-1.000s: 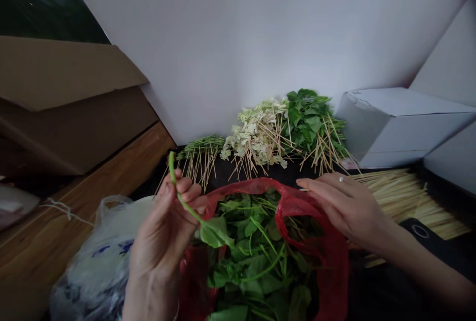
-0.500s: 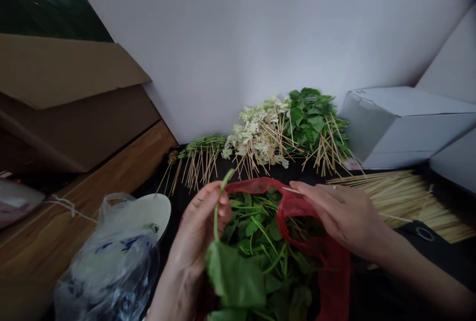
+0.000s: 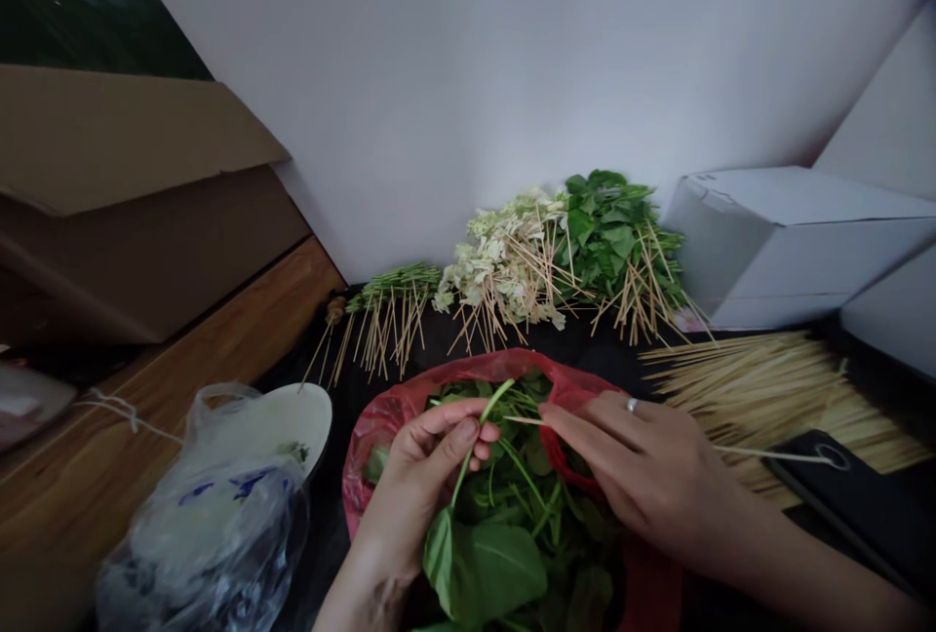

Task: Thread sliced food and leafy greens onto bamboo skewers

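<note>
My left hand [image 3: 439, 456] pinches the stem of a green leaf [image 3: 497, 569], whose broad blade hangs down below the fingers. In my right hand [image 3: 636, 466] is a thin wooden skewer [image 3: 525, 420]; its tip points left, close to the stem, and its far end shows past the wrist. Both hands are closed, over a red plastic bag [image 3: 366, 417] full of leafy greens [image 3: 526, 476]. Behind the bag lie skewered green stems [image 3: 399, 283], skewered pale leaves [image 3: 504, 256] and skewered green leaves [image 3: 610, 232].
Loose skewers [image 3: 760, 398] lie at the right beside a dark phone-like object [image 3: 855, 505]. A white box [image 3: 790, 252] stands behind them. On the left are a white bowl [image 3: 314, 417], a clear plastic bag [image 3: 212, 525] and a cardboard box [image 3: 138, 252].
My right hand has moved left and down, bringing the skewer tip near the stem. My left hand has moved slightly right and down with the leaf.
</note>
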A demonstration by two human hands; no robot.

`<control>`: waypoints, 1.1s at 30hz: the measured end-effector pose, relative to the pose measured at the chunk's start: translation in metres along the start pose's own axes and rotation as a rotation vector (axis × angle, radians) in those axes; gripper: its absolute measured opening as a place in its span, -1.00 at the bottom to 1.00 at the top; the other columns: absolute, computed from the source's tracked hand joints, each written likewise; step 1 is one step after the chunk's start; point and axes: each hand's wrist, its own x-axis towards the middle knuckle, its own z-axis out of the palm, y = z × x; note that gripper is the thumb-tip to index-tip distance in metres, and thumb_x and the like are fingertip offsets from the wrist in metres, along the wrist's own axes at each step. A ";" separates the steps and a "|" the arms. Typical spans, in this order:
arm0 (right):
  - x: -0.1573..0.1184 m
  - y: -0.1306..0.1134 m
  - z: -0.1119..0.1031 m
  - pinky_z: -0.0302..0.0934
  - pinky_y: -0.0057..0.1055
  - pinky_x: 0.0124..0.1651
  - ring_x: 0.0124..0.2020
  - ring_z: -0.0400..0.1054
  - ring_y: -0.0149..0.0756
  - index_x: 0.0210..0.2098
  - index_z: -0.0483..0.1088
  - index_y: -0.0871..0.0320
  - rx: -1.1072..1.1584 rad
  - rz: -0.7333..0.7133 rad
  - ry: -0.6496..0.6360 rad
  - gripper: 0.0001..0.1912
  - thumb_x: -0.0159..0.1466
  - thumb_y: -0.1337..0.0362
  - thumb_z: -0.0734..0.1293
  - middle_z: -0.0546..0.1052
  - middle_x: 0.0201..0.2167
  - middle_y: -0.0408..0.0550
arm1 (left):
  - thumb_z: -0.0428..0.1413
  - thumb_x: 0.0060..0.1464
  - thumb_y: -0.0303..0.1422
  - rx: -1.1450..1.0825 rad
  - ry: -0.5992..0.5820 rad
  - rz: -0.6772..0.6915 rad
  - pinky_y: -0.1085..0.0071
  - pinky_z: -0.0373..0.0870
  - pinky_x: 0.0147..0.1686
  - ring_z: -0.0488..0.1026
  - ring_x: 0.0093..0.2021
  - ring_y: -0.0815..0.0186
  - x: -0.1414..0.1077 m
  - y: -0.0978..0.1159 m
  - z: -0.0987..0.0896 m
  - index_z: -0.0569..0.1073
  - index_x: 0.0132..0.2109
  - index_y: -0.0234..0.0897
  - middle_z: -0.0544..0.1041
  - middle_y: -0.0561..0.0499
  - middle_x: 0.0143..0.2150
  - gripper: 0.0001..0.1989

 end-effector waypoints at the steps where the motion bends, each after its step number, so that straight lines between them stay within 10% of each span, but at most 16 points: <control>1: -0.001 0.000 0.001 0.21 -0.33 -0.43 -0.43 0.39 -0.28 0.05 0.43 0.32 0.011 -0.006 -0.010 -0.66 0.42 0.50 0.09 0.55 -0.35 0.03 | 0.46 -0.10 -0.33 -0.005 0.011 0.003 0.66 0.39 -0.42 0.46 -0.46 0.50 0.000 0.000 0.000 0.70 -0.21 -0.26 0.63 0.03 -0.42 -0.75; 33: -0.002 -0.008 0.006 0.08 -0.29 -0.47 -0.50 0.30 -0.28 0.16 0.35 0.32 -0.011 -0.017 -0.044 -0.65 0.44 0.46 0.14 0.47 -0.41 -0.06 | 0.47 -0.15 -0.32 0.030 0.028 0.108 0.51 0.47 -0.21 0.56 -0.32 0.37 0.000 -0.008 0.003 0.71 -0.26 -0.17 0.70 0.02 -0.32 -0.77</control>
